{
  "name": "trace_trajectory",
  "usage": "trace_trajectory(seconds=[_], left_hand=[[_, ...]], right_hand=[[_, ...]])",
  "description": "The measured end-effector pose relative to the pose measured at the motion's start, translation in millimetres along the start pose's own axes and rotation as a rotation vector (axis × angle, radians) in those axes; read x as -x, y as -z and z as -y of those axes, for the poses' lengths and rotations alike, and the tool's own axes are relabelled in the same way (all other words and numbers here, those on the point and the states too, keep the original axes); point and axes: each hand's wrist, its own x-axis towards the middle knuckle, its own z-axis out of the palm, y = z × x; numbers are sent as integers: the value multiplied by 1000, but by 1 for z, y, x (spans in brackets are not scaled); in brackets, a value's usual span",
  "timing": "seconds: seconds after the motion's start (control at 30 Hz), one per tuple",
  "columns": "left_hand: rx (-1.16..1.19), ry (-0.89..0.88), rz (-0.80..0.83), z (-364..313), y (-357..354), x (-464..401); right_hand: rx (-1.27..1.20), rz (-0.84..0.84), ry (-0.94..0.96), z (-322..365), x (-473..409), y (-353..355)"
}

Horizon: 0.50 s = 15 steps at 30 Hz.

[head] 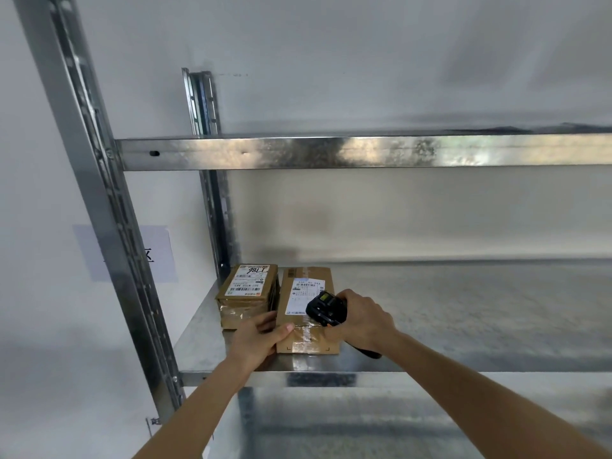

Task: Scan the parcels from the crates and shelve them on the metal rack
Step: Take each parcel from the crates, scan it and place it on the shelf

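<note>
Two brown cardboard parcels lie side by side at the left end of the metal rack's middle shelf (447, 313). The left parcel (246, 293) carries a white label with handwritten digits. The right parcel (303, 293) is flat and taped, with a white shipping label. My left hand (256, 339) grips that flat parcel at its near left corner, thumb on top. My right hand (359, 321) holds a black handheld scanner (324, 308) just over the parcel's right edge, its small lit screen facing up.
An upper shelf beam (364, 152) crosses above. Slotted uprights stand at the front left (109, 226) and back left (212, 180). A lower shelf (364, 432) shows below. A paper sign (159, 256) hangs on the white wall to the left.
</note>
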Motion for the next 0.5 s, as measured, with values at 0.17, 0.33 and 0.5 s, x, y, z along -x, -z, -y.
trace_trajectory(seconds=[0.17,0.33,0.5], left_hand=[[-151,-108,-50,-9,5,20],[-440,-300,-157,-27,9,65],[-542,-412,-205,-34,26,112]], right_hand=[[-5,-27,8,-4,16,4],[-3,-59,29,-3,45,13],[29,-81,114,16,81,23]])
